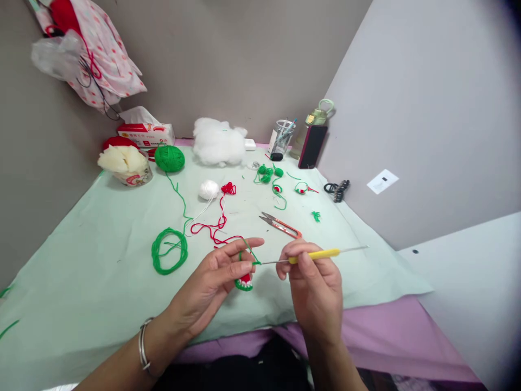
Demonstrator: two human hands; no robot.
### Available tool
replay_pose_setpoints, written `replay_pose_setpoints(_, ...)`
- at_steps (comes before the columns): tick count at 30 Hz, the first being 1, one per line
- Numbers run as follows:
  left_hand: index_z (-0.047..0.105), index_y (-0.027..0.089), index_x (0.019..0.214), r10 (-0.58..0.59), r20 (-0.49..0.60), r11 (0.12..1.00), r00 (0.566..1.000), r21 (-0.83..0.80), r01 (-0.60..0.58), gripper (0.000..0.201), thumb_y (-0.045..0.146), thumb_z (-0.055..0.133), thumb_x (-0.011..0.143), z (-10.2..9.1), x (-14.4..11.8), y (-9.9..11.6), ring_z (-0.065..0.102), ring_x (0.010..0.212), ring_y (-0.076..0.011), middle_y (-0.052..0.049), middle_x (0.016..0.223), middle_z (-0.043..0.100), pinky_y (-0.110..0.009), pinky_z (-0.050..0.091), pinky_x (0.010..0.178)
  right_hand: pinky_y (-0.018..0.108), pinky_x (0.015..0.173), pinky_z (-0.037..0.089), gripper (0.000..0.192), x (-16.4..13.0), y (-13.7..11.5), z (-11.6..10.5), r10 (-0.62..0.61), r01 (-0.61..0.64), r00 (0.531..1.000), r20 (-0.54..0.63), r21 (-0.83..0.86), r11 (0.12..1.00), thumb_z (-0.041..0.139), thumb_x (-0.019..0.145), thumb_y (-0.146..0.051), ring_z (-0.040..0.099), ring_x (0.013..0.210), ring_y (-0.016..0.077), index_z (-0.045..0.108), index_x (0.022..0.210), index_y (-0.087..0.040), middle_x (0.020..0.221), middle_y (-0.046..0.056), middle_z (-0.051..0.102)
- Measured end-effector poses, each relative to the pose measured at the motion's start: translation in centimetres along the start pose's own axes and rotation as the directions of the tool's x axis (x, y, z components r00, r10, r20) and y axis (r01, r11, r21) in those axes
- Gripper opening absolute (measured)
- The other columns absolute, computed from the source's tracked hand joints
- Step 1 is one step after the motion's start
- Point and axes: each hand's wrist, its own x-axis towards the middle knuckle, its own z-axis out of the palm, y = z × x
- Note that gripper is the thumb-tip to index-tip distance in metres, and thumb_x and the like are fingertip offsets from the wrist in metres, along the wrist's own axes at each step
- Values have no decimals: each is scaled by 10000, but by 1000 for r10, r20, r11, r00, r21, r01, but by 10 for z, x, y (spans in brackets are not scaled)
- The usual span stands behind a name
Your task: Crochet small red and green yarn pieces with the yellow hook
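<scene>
Head view showed the left hand (222,271) pinching a small, part-made red-green piece (245,282), right hand (311,271) fingers clamped on the hook (313,255), green yarn (249,251) looped over the forefinger.

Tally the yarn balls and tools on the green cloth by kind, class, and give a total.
Green yarn ball: 1
White yarn ball: 1
Thread snips: 1
Crochet hook, held in the right hand: 1
Total: 4
The left hand pinches a small red and green crochet piece, not counted.
</scene>
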Motion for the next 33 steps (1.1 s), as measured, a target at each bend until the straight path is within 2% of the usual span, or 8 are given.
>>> replay_pose_setpoints(4,791,225,1163,46,-5,997,999,64,-46,431,263,936,759,8,1,-6,589,762,-130,14,798,681,-253,445,745,325,696,620,180,-8,5,10,-158,186,980,121,-268,945,629,1020,-191,722,796,182,799,1027,-249,915,53,725)
replay_pose_setpoints(7,745,215,1130,43,-9,995,999,92,-42,403,276,925,775,7,2,-8,599,732,-129,30,762,685,-272,442,761,345,781,627,299,-5,10,8,-395,409,907,145,-524,748,650,977,-77,741,969,208,800,1132,-285,1067,78,739)
replay_pose_setpoints(12,728,205,1071,42,-41,989,998,140,-36,335,298,898,798,-2,0,1,633,750,-153,24,744,688,-287,432,750,447,917,587,166,32,5,-20,-517,341,854,-64,-682,648,658,998,-180,729,992,246,799,1037,-255,987,64,767)
replay_pose_setpoints(16,797,191,1041,94,-60,973,994,219,-79,283,352,865,818,-8,3,9,631,763,-158,-17,814,717,-302,438,774,449,963,543,169,58,1,-44,-293,142,931,-217,-524,840,636,1015,-285,730,1004,247,786,1015,-208,1006,74,783)
replay_pose_setpoints(21,802,174,1001,168,-8,911,986,383,-152,281,406,821,842,-15,17,18,616,718,-163,-19,768,710,-311,455,754,332,731,499,248,60,-2,-34,125,-99,991,45,-381,919,632,986,-380,592,706,165,788,1070,-207,819,20,719)
replay_pose_setpoints(24,787,180,1000,214,68,790,975,574,-213,277,423,749,873,-17,25,28,610,716,-170,-24,808,731,-306,454,713,307,691,469,357,55,-3,-9,373,-255,884,280,-380,889,738,905,-483,572,725,156,761,1142,-218,984,46,757)
replay_pose_setpoints(26,784,183,942,257,105,667,961,700,-255,264,426,693,892,-18,30,36,597,722,-176,-29,826,735,-307,441,698,295,679,448,361,54,1,4,473,-349,781,409,-343,872,782,859,-520,562,698,151,749,1029,-203,822,13,709)
replay_pose_setpoints(33,799,205,804,308,222,465,925,813,-350,128,268,701,857,-26,46,56,615,842,-205,-24,860,727,-322,409,801,273,514,161,437,75,18,1,606,-473,636,478,-378,795,784,833,-585,246,531,83,625,745,-187,540,-95,363)
